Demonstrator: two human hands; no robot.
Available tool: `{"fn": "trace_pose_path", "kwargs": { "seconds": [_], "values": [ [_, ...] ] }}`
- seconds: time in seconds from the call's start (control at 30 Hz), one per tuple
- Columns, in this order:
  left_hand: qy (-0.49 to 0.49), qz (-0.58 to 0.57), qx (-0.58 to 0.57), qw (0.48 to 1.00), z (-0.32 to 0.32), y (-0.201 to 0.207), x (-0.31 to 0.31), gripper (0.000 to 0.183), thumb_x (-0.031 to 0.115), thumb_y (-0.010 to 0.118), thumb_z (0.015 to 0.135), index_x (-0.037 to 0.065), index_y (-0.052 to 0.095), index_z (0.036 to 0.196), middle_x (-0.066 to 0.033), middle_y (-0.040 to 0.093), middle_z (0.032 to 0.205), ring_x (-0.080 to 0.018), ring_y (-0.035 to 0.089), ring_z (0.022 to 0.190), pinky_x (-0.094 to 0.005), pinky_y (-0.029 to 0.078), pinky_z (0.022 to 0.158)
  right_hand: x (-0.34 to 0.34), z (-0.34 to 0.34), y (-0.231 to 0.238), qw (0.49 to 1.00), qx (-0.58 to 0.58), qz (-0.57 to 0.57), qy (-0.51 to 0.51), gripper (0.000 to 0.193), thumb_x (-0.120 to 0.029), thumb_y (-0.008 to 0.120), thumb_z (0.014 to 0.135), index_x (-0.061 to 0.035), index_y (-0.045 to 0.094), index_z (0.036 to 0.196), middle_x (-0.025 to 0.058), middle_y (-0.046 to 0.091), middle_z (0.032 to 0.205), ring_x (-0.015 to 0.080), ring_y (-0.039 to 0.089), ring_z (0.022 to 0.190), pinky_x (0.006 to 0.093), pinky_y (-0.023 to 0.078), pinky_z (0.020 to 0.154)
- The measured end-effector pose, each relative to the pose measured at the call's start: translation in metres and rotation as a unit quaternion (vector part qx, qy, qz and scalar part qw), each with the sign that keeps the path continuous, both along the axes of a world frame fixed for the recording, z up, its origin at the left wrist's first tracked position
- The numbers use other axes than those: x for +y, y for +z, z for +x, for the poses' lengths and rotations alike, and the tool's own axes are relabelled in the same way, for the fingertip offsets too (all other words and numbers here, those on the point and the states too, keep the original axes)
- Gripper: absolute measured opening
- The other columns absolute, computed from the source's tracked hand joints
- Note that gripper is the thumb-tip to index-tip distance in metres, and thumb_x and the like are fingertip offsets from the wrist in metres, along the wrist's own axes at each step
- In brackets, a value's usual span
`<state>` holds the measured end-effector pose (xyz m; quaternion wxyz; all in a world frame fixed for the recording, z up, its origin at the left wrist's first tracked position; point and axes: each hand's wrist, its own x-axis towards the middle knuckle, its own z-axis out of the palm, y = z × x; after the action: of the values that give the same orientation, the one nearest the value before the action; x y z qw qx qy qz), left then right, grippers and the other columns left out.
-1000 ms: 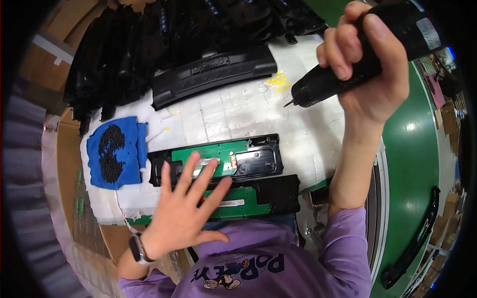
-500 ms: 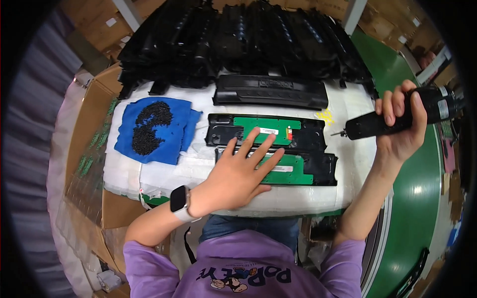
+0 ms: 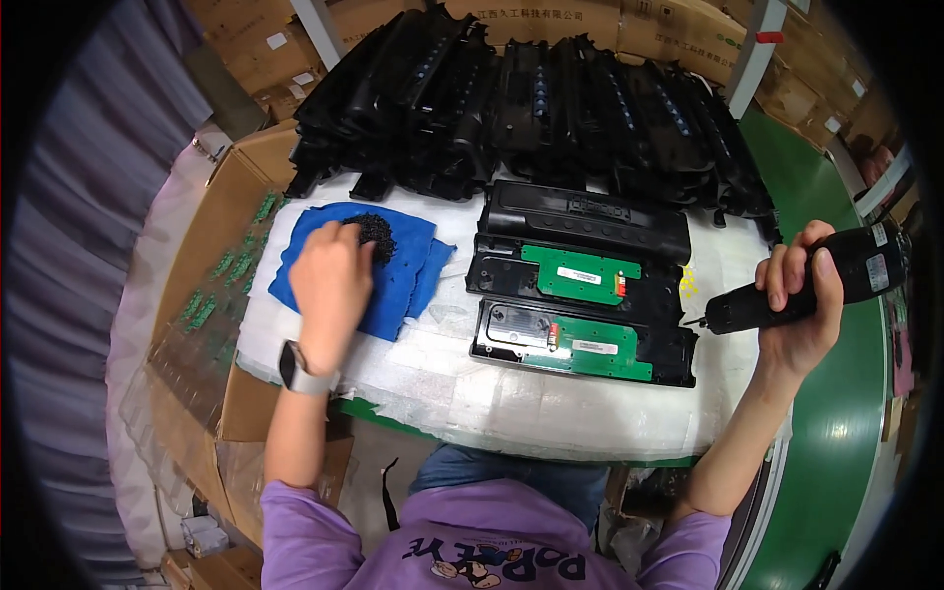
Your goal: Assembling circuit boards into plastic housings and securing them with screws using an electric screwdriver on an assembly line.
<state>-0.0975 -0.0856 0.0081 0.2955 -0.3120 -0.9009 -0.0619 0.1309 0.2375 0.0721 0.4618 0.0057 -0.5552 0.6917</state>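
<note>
My left hand (image 3: pixel 332 267) is over the blue cloth (image 3: pixel 401 295), its fingers curled down at the pile of small black screws (image 3: pixel 378 236). The fingertips are hidden, so what they pinch cannot be made out. Wrapped around a black electric screwdriver (image 3: pixel 865 267), my right hand (image 3: pixel 801 290) stays raised at the right, the bit pointing left near the panels' ends. Two open black plastic panels lie in front of me: the nearer panel (image 3: pixel 671 344) and the farther panel (image 3: pixel 505 276). Each carries a green circuit board (image 3: pixel 619 344) with a white label. Behind them lies another black panel (image 3: pixel 590 224), outer face up.
Black plastic housings (image 3: pixel 531 118) are heaped along the table's far side. A cardboard box (image 3: pixel 251 393) at the left holds green circuit boards (image 3: pixel 202 310) under clear plastic. Small yellow pieces (image 3: pixel 689 282) lie right of the panels. Green flooring (image 3: pixel 836 393) runs along the right.
My left hand has left the panels and moved left to the screw pile, its fingers now curled. The right hand still holds the screwdriver. The whole view has shifted.
</note>
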Motion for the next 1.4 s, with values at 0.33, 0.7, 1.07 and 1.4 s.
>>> {"fn": "trace_pose_path", "kwargs": {
  "seconds": [0.33, 0.7, 1.07, 1.4],
  "values": [
    [0.000, 0.030, -0.079, 0.996, -0.027, -0.017, -0.026, 0.008, 0.007, 0.062, 0.077, 0.002, 0.057, 0.073, -0.0134, 0.057, 0.078, -0.0355, 0.058, 0.069, -0.0435, 0.046, 0.058, -0.013, -0.012, -0.005, 1.000, -0.024, -0.020, -0.004, 0.028, -0.018, 0.057, 0.082, 0.0026, 0.049, 0.098, 0.0033, 0.043, 0.058, 0.0113, 0.040, 0.044, 0.0264, 0.037, 0.048],
    [-0.277, 0.518, -0.560, 0.584, -0.026, -0.009, -0.006, 0.013, 0.012, 0.053, 0.093, 0.002, 0.054, 0.085, 0.0031, 0.042, 0.073, -0.0049, 0.038, 0.062, -0.0198, 0.034, 0.056, -0.023, -0.031, 0.002, 0.999, -0.047, -0.010, 0.008, 0.027, -0.017, 0.061, 0.078, 0.0034, 0.052, 0.094, 0.0056, 0.045, 0.056, 0.0138, 0.044, 0.042, 0.0283, 0.040, 0.046],
    [-0.322, 0.440, -0.790, 0.279, 0.038, 0.003, 0.118, 0.015, 0.015, 0.048, 0.095, 0.002, 0.054, 0.089, -0.0039, 0.055, 0.081, -0.0085, 0.047, 0.066, -0.0237, 0.042, 0.062, -0.063, -0.069, 0.045, 0.983, -0.002, 0.076, 0.168, 0.030, -0.029, 0.049, 0.086, -0.0043, 0.050, 0.103, -0.0010, 0.040, 0.061, 0.0106, 0.039, 0.046, 0.0295, 0.039, 0.056],
    [-0.296, 0.430, -0.798, 0.299, 0.044, 0.000, 0.106, 0.012, 0.014, 0.056, 0.092, 0.003, 0.057, 0.097, -0.0043, 0.060, 0.084, -0.0063, 0.045, 0.064, -0.0206, 0.040, 0.060, -0.046, -0.081, 0.028, 0.944, 0.149, 0.064, 0.287, 0.037, -0.035, 0.050, 0.089, -0.0043, 0.048, 0.110, 0.0007, 0.047, 0.066, 0.0128, 0.046, 0.051, 0.0319, 0.041, 0.063]
  ]
}}
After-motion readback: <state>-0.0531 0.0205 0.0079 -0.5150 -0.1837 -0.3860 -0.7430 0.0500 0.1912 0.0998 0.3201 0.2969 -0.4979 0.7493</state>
